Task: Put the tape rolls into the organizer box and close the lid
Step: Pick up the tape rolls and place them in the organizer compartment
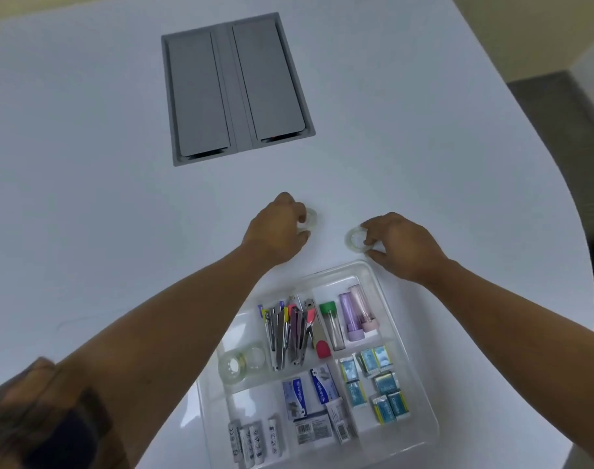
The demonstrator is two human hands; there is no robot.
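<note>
White tabletop (85,198) fills nearly the whole view, its right edge curving down past a strip of dark floor (559,106); wide bare room lies to the left of the arms and between the hands and the far panel.

Nearest, toward the lower right, sits the clear organizer box (420,377), open, with no lid to be made out on it. Its near edge comes close to the table's rim. Inside, two tape rolls (242,363) lie side by side in the left compartment. Beside them is a bundle of metal clippers (290,333), too bunched to count, then one green-capped tube (331,324) and two pastel tubes (354,314). The right compartment holds about eight small blue packets (373,384); the near ones hold small cartons (309,394) and about four white batteries (251,441).

Both forearms reach forward over the table, the left one crossing the box's far left corner. Just past the box's far edge, the right hand (400,247) is palm down, thumb and fingers pinched on a clear tape roll (354,240) on the table. A little farther and apart from it, the left hand (277,228) curls its fingers round a second tape roll (309,221), also at the table surface.

Farthest off, well apart from the hands, a grey panel (238,89) with two closed flaps is set flush in the tabletop.
</note>
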